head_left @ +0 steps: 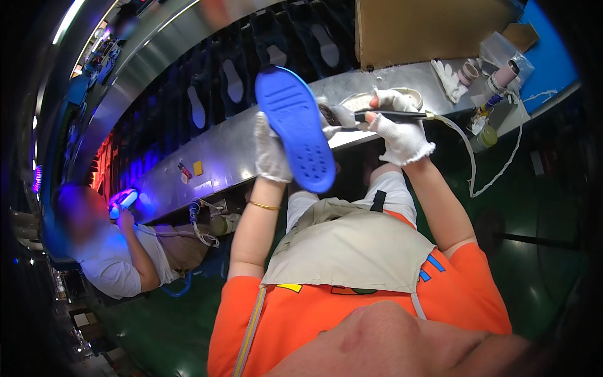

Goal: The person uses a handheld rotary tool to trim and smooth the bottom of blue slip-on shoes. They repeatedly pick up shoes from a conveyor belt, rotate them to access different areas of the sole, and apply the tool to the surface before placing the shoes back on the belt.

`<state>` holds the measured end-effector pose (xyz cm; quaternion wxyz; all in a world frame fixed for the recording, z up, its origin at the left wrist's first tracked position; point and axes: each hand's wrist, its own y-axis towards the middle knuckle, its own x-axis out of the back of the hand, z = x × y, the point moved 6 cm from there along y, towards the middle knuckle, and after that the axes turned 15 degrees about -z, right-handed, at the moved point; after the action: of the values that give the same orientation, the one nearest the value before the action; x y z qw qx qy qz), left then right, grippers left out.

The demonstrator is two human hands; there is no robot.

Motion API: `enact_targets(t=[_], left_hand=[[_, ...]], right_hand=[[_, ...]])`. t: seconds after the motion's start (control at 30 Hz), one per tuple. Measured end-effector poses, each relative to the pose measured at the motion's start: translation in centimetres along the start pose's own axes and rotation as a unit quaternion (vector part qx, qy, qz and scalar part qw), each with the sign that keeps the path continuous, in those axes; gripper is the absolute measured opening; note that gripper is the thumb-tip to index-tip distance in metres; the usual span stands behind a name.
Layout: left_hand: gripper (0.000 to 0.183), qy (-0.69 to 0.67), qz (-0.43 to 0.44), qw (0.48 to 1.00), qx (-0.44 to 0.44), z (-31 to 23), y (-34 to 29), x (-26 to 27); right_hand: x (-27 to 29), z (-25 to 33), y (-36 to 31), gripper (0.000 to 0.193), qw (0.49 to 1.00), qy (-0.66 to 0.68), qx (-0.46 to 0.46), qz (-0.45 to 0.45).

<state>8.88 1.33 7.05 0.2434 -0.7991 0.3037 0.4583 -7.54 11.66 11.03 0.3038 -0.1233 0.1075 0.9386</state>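
A long metal counter [235, 151] runs across the far side, with a tall brown cardboard box [433, 31] standing behind its right part. In front of it a blue shoe sole [295, 125] is held up, grooved at its far end and dotted with holes at its near end. The gloved left hand [271, 157] grasps it from the left; most of its fingers are hidden behind the sole, so how firmly they close is hard to judge. The gloved right hand [401, 137] has its bare-tipped fingers wrapped round the black handle of a brush [392, 115], whose dark bristles sit just beside the sole's right edge. A pale hose [468, 147] leaves the handle and loops down to the right. That dangling loop could snag and jerk the brush, I think, smearing the sole's edge or the left glove; and a loose grip could let the sole twist under bristle pressure. Farther left lies a small yellow block [198, 168].
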Motion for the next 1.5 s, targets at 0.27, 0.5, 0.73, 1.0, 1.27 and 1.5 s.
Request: enact_targets(t=[0.27, 0.5, 0.73, 1.0, 1.27, 1.5], left_hand=[[0.076, -0.008, -0.015, 0.999, -0.03, 5.4, -1.4, -1.6], [0.071, -0.027, -0.134, 0.99, -0.03, 7.4, -0.5, 1.3], [0.059, -0.023, -0.075, 0.997, 0.021, 7.0, -0.6, 0.9], [0.071, 0.048, -0.12, 0.992, 0.004, 5.2, -1.6, 1.7], [0.075, 0.201, -0.212, 0.956, -0.029, 4.2, -0.2, 5.4], [0.085, 0.055, -0.04, 0.981, 0.18, 7.4, -2.0, 5.0]], right_hand=[[-2.3, 0.7, -0.4, 0.023, 0.991, -0.081, 0.102, -0.019], [-3.9, -0.6, -2.2, 0.021, 0.978, -0.128, 0.162, 0.041], [-2.1, 1.3, -2.7, 0.016, 0.942, -0.196, 0.272, 0.011], [-2.0, 0.6, -4.0, 0.015, 0.954, -0.114, 0.271, 0.053], [-1.3, -2.9, -4.6, 0.017, 0.977, -0.074, 0.194, 0.052], [1.9, -3.1, -4.6, 0.014, 0.988, -0.052, 0.139, -0.03]])
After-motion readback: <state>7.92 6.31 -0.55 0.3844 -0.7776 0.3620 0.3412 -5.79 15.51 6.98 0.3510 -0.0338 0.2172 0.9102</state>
